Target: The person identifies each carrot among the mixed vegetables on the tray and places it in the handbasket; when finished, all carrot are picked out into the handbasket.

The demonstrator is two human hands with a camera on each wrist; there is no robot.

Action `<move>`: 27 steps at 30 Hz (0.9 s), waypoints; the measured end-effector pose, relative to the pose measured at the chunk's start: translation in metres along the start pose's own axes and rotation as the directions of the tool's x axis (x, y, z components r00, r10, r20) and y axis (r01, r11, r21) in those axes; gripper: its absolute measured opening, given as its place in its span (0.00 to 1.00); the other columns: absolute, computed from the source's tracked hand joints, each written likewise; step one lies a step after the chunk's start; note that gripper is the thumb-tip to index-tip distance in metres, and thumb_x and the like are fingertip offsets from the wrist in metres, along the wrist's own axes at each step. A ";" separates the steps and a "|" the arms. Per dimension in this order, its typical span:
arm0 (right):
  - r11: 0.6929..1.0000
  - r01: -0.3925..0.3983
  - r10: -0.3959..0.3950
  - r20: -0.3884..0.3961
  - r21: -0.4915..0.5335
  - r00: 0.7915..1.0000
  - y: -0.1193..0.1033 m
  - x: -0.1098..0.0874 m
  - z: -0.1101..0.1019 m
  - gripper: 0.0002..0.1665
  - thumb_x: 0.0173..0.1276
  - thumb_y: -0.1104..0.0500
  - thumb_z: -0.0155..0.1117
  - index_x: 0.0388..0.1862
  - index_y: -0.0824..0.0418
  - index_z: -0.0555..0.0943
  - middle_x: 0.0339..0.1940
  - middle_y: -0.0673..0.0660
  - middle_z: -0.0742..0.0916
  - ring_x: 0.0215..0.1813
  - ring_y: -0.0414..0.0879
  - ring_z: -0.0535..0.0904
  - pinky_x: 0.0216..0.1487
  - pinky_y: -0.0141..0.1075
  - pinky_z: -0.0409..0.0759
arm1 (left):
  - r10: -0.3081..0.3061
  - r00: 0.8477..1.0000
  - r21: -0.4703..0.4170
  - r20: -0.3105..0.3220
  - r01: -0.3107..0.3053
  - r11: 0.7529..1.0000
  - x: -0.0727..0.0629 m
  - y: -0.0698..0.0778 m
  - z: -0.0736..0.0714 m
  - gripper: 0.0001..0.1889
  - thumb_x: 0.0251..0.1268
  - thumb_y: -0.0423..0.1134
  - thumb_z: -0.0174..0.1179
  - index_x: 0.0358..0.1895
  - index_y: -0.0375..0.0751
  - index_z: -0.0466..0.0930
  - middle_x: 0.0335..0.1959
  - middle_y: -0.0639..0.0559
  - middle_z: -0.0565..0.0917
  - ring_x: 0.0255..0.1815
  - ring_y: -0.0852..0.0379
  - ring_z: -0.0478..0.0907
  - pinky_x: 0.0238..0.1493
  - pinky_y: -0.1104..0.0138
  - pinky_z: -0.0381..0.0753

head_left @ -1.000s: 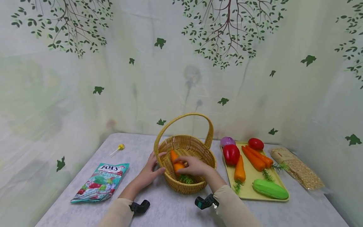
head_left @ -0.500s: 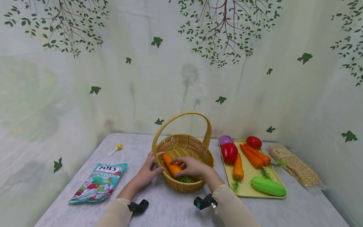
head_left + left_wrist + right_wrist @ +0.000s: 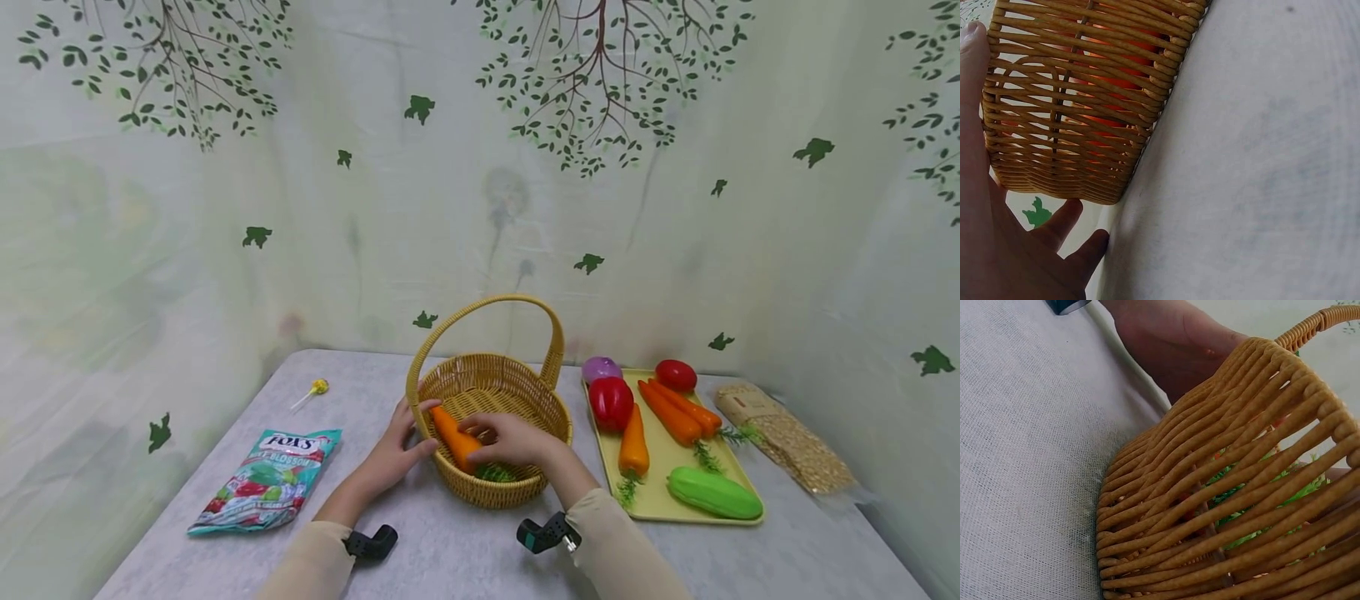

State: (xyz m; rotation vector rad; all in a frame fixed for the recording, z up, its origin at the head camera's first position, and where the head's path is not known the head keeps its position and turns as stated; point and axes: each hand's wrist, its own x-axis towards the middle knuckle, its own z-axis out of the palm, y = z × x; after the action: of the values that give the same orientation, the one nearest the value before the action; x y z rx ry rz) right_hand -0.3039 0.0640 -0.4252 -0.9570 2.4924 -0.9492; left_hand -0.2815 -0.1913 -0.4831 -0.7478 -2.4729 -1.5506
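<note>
A wicker basket with a tall arched handle stands mid-table. Inside, an orange carrot with a green leafy top lies against the left wall, its tip pointing to the back left. My right hand reaches over the near right rim, thumb and fingertips at the carrot's right side. My left hand rests on the basket's left side near the handle base, its fingers spread in the left wrist view. Through the weave the carrot shows orange there. Slats hide part of the right hand in the right wrist view.
To the right, a yellow tray bears several carrots, a red bell pepper, a purple onion-like vegetable, a red oval one and a green one. Beyond lies a grain bag. Leftward are a candy bag and lollipop.
The carrot has swung and shifted left, from between my right thumb and fingers to against the basket's left wall. My left hand has kept its place on the basket.
</note>
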 end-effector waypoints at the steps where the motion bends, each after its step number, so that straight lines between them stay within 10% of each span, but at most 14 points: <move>1: 1.000 -0.001 0.001 -0.006 -0.005 1.000 0.000 0.000 0.000 0.28 0.67 0.48 0.69 0.65 0.51 0.78 0.59 0.54 0.86 0.61 0.48 0.81 0.63 0.45 0.79 | -0.001 1.000 0.004 0.000 0.001 1.000 0.000 0.000 0.000 0.30 0.71 0.35 0.59 0.73 0.60 0.65 0.84 0.47 0.39 0.83 0.37 0.38 0.74 0.33 0.52; 27: 0.999 -0.016 0.014 -0.059 -0.031 0.998 0.000 0.002 0.001 0.26 0.67 0.47 0.69 0.62 0.51 0.79 0.56 0.52 0.87 0.59 0.48 0.82 0.61 0.44 0.80 | -0.001 1.000 0.011 0.003 0.001 1.000 0.000 0.001 -0.001 0.30 0.71 0.36 0.59 0.74 0.46 0.63 0.84 0.46 0.38 0.83 0.35 0.37 0.73 0.32 0.54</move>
State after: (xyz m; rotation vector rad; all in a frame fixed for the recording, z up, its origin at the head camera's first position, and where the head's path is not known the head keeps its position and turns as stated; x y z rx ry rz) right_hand -0.3046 0.0625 -0.4259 -0.9312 2.5672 -0.9490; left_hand -0.2812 -0.1917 -0.4816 -0.7485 -2.4819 -1.5361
